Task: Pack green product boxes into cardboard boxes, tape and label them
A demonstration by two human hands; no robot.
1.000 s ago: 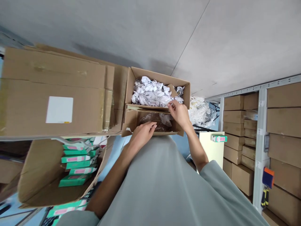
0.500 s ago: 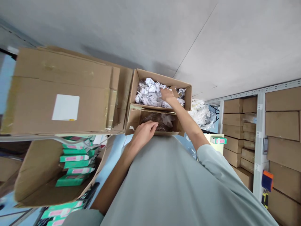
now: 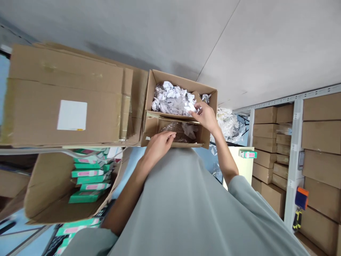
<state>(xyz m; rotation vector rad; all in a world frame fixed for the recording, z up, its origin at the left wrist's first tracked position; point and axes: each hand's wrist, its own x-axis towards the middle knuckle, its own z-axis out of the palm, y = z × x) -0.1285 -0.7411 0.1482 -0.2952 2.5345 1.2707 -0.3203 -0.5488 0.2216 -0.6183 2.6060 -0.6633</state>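
Observation:
My right hand (image 3: 207, 116) is over the far cardboard box (image 3: 183, 79), thumb and fingers closed on a piece of crumpled white paper (image 3: 190, 107) at its near edge. More crumpled paper (image 3: 170, 97) and some clear plastic fill that box. My left hand (image 3: 160, 145) rests at the near side of a smaller open cardboard box (image 3: 152, 125). Its thumb and fingertips are pressed together; what they hold, if anything, is hidden. Clear plastic film and a white scrap (image 3: 189, 130) lie inside the smaller box.
Flattened cartons (image 3: 101, 110) stand on the left. Below them, an open carton (image 3: 39, 188) holds several green boxes (image 3: 87, 173). To the right are a heap of white paper scraps (image 3: 226, 121), one green box (image 3: 248, 154) and shelving (image 3: 295, 142) stacked with brown cartons.
My right hand has drawn back toward me and slightly right, out of the crumpled paper, with a piece at its fingertips. My left hand stays by the smaller box. The view has shifted slightly.

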